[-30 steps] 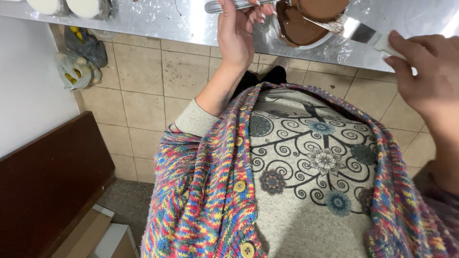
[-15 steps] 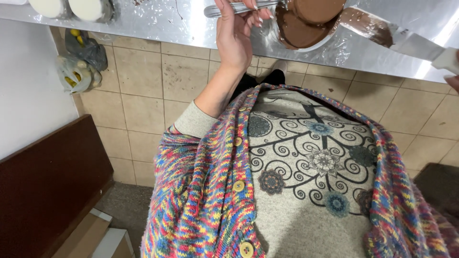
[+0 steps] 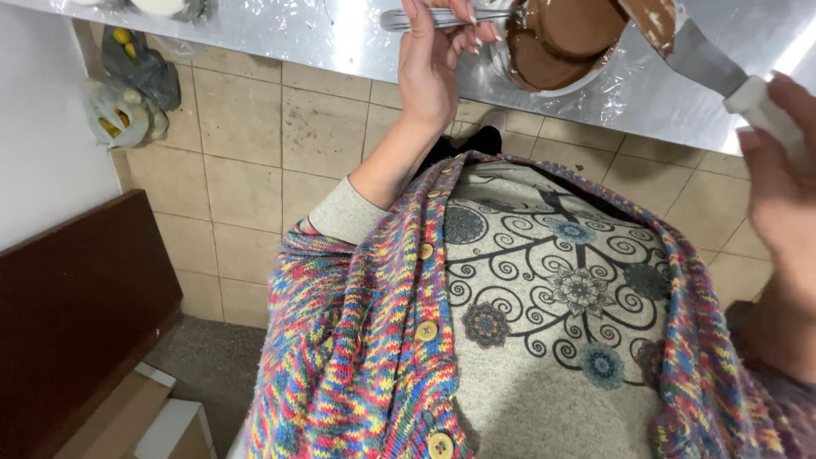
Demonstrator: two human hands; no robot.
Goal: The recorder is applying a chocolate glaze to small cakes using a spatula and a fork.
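My left hand [image 3: 433, 64] grips the metal handle [image 3: 425, 17] of a small pot [image 3: 552, 42] filled with melted chocolate, which rests at the edge of the steel counter [image 3: 297, 34]. My right hand [image 3: 778, 161] holds the white handle of a metal spatula [image 3: 697, 55]. The spatula's blade, smeared with chocolate, reaches up over the right side of the pot. My multicoloured knitted cardigan [image 3: 357, 340] and patterned grey top fill the lower middle of the view.
Clear plastic film [image 3: 633, 89] lies on the counter under the pot. Plastic bags [image 3: 127, 85] hang by the tiled wall at the left. A dark wooden panel [image 3: 76, 314] and cardboard boxes [image 3: 144, 416] stand on the floor at lower left.
My right hand swung the spatula out to the right, then brought it back with the blade over the pot. My left hand kept its hold on the pot handle.
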